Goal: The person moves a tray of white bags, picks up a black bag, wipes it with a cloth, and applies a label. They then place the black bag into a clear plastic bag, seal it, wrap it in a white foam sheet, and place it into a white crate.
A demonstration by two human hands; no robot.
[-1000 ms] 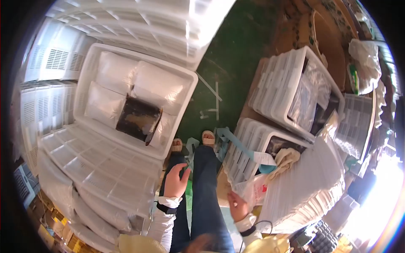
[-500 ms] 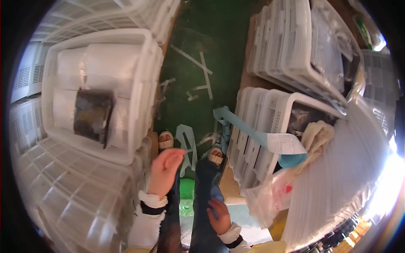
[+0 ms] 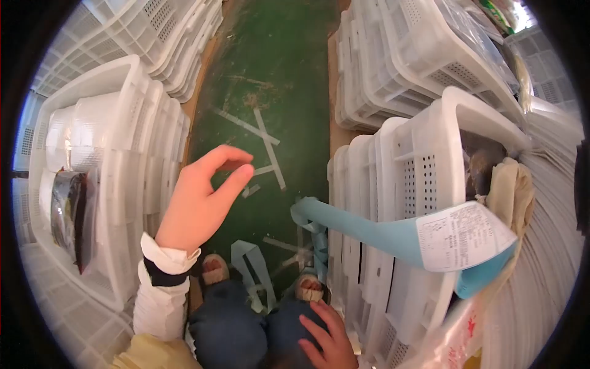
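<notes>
My left hand (image 3: 200,200) is raised over the green floor, its thumb and fingers curved with a gap between them and nothing visible inside. It is to the right of a white plastic crate (image 3: 132,80) holding silvery-white packs (image 3: 92,129) and a dark, glossy flat packet (image 3: 69,215). Low in the view, my right hand (image 3: 332,338) is beside my right knee, fingers spread and empty. Above and right of it, a light blue strip (image 3: 369,234) with a printed white paper (image 3: 464,237) hangs over the rim of another white crate (image 3: 452,135).
Stacked white crates (image 3: 369,67) line both sides of a narrow green floor aisle (image 3: 264,49). Pieces of whitish tape (image 3: 270,147) and a pale blue loop of strip (image 3: 255,277) lie near my feet. A beige cloth (image 3: 510,190) rests on the right crate.
My left hand has risen and moved up and left in view, its fingers parting from the thumb. My head view has shifted, and the knees now appear bent and closer.
</notes>
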